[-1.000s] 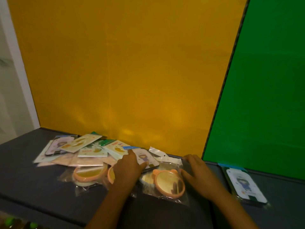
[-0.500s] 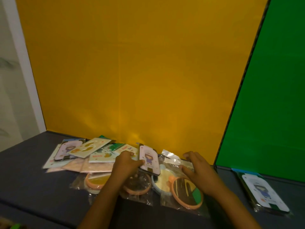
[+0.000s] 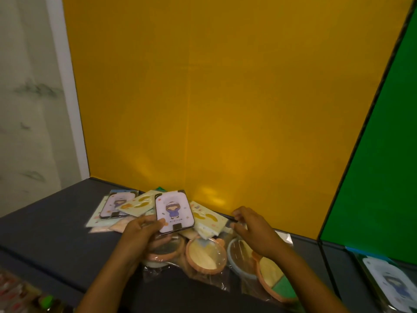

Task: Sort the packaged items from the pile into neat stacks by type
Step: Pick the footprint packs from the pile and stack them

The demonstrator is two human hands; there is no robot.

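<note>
A pile of packaged items lies on the dark table (image 3: 56, 224) against the yellow panel. My left hand (image 3: 140, 236) pinches a lilac cartoon card pack (image 3: 173, 213) by its lower edge and holds it tilted above the pile. A like card pack (image 3: 117, 203) lies at the pile's left, with yellowish flat packs (image 3: 137, 203) beside it. Round orange-rimmed mirrors in clear bags (image 3: 206, 256) lie in front. My right hand (image 3: 255, 231) rests over the pile's right side, fingers bent on a clear wrapper; what it holds is unclear.
One more cartoon card pack (image 3: 388, 281) lies apart at the far right, below the green panel (image 3: 383, 154). The yellow panel (image 3: 225, 98) walls off the back. Blurred coloured things (image 3: 24, 297) sit below the table's near left edge.
My left hand has lifted the lilac card pack out of the pile and raised it. My right hand has stayed on the right side. The camera has swung left and closer.
</note>
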